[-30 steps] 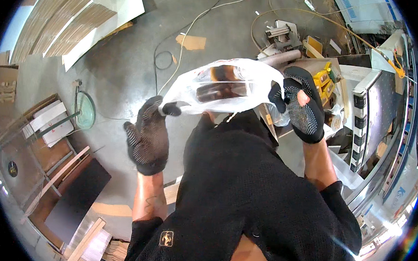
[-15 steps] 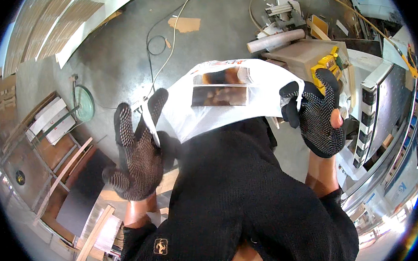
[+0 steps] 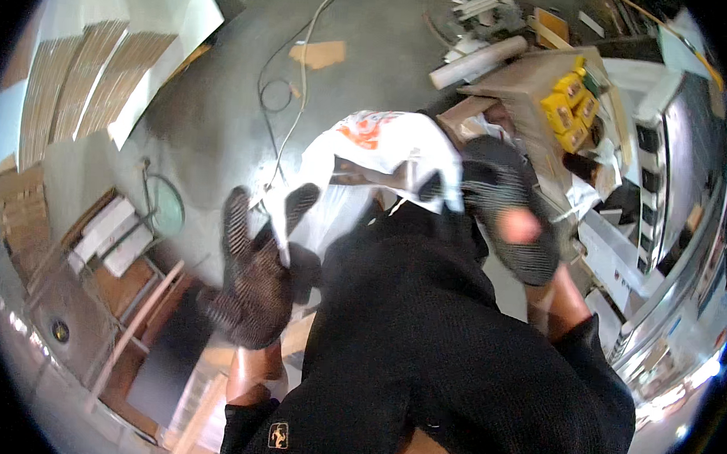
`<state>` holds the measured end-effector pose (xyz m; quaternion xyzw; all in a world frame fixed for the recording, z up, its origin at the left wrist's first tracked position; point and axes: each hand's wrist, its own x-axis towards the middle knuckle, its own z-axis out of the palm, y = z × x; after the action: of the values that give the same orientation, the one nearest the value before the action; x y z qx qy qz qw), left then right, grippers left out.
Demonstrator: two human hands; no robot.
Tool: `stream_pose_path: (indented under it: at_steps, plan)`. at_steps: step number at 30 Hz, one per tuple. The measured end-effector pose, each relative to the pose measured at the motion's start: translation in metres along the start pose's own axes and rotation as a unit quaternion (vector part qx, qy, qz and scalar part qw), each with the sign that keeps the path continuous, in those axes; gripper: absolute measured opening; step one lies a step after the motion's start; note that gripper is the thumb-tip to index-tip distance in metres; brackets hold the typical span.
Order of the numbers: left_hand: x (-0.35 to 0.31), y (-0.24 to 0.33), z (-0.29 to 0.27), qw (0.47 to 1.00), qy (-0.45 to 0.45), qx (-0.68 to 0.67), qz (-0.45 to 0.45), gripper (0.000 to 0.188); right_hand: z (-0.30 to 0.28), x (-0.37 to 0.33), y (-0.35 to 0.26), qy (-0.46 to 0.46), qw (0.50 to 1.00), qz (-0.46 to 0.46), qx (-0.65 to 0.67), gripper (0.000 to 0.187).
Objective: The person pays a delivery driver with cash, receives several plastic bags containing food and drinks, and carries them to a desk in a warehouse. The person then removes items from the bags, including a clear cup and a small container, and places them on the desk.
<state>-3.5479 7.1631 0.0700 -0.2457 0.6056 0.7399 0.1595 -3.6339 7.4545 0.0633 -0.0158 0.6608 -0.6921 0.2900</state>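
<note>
Here's the white plastic bag [image 3: 380, 137], up in the air between the two hands, above the floor [image 3: 221, 121] and just past the black top [image 3: 425, 312]. The left hand [image 3: 253, 291], in a dark dotted glove, has its fingers fanned wide with a bag strap running among them; whether it's pinching that strap, I can't tell. Over to the right hand [image 3: 508, 214], badly smeared by blur but closed on the bag's right end, part of its grip lost behind the plastic. Dark brown shapes show inside, half hidden by folds, impossible to name; the red print is bent out of reading. Beyond, yellow packs [image 3: 568, 114] sit along the right edge of a tan carton [image 3: 523, 75], and at upper left the cardboard stack [image 3: 75, 80] is cut off by the dark rim.
</note>
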Motion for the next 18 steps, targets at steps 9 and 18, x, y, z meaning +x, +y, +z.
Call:
stream_pose_path:
  at_steps: [9,18]
  plan:
    - [0.054,-0.092,0.059,0.960,-0.208,-0.148,-0.115,0.075,0.062,-0.025,0.088,0.019,0.967,0.006,-0.255,0.041]
    - [0.040,-0.146,0.083,0.833,-0.302,-0.395,-0.243,0.075,-0.033,-0.115,0.178,0.241,0.922,0.070,-0.295,0.036]
